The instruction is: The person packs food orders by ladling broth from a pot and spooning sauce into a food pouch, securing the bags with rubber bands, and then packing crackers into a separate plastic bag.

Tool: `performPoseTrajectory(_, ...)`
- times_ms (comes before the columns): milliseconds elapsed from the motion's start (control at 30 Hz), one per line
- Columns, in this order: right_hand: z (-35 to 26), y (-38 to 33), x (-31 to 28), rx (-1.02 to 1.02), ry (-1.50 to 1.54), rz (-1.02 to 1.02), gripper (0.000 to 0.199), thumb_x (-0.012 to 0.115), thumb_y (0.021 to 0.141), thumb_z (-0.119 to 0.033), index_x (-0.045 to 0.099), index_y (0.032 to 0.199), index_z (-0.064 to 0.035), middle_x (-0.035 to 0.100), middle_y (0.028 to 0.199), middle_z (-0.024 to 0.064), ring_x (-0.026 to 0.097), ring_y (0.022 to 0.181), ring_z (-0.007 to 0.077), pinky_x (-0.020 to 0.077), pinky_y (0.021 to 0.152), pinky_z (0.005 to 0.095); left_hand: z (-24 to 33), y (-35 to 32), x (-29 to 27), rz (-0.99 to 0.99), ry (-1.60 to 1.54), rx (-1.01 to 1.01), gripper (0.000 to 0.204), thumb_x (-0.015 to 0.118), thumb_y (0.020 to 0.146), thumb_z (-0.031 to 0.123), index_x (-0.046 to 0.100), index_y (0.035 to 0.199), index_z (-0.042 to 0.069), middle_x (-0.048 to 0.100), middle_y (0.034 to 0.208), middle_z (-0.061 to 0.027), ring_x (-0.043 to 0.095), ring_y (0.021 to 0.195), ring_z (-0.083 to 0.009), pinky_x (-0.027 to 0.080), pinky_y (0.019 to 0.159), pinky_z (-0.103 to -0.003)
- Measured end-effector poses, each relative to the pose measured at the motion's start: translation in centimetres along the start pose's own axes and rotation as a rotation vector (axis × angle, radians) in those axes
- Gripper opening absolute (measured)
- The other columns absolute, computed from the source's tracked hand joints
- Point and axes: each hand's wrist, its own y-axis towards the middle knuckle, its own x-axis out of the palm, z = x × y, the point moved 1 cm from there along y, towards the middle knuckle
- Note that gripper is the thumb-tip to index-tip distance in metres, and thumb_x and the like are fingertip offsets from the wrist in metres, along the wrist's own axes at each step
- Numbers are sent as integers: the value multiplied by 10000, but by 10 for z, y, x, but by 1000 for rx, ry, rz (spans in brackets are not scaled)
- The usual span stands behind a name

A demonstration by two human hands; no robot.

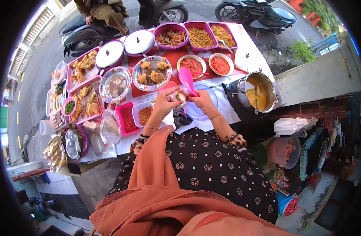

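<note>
Both my hands meet over the near middle of the food table. My left hand (165, 105) is closed on the rim of a small clear plastic wrapper or cup (181, 96) with something whitish inside; its exact kind is hard to make out. My right hand (205, 103) grips the handle of a pink serving spoon (186, 78), its bowl pointing away from me, and its fingertips also touch the small clear thing. Below my right hand stands a translucent bluish round container (208, 116). Beyond the spoon are two bowls of red sauce (190, 63).
A steel pot (270, 92) of yellow broth with a ladle stands at right. Plates of fried food (152, 73), lidded tubs (109, 54) and purple noodle trays (201, 36) crowd the table. Past its far edge, motorbikes (256, 15) are parked and a person (106, 15) sits on one.
</note>
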Motion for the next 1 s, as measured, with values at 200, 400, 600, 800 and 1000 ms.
performPoseTrajectory(200,-72,-14,-42,-193,-291,213,122,711,703,-95,691,788,-10,593,607,0,495,533,51,375,475,228,41,33,31,-58,253,62,510,702,651,-71,596,1143,6,650,815,-29,578,652,-54,469,572,-190)
performPoseTrajectory(400,-87,-44,-66,-267,-308,326,123,710,701,-102,690,780,-10,616,621,16,516,551,63,414,514,228,56,47,67,-188,167,172,505,700,663,-100,579,1148,-28,662,920,-71,619,763,-100,518,677,-216)
performPoseTrajectory(600,-129,-69,-71,-149,113,211,40,669,757,-39,663,782,-8,571,609,-6,450,496,27,324,438,184,77,29,75,-304,-24,-23,482,693,704,-76,578,1165,3,652,973,-78,629,789,-114,525,701,-235)
performPoseTrajectory(800,-28,-52,-105,-161,25,167,146,700,774,-191,675,796,-48,593,608,-8,489,496,62,364,451,210,75,7,71,-241,-325,-172,459,651,761,-49,550,1203,22,619,1076,-101,637,850,-153,542,730,-255)
performPoseTrajectory(1000,65,-72,-36,-350,-1024,121,230,638,784,-327,704,812,-108,628,672,111,637,686,263,507,648,355,78,-14,55,-158,-319,-155,497,662,743,-64,526,1217,-1,613,1085,-131,638,866,-167,549,732,-271)
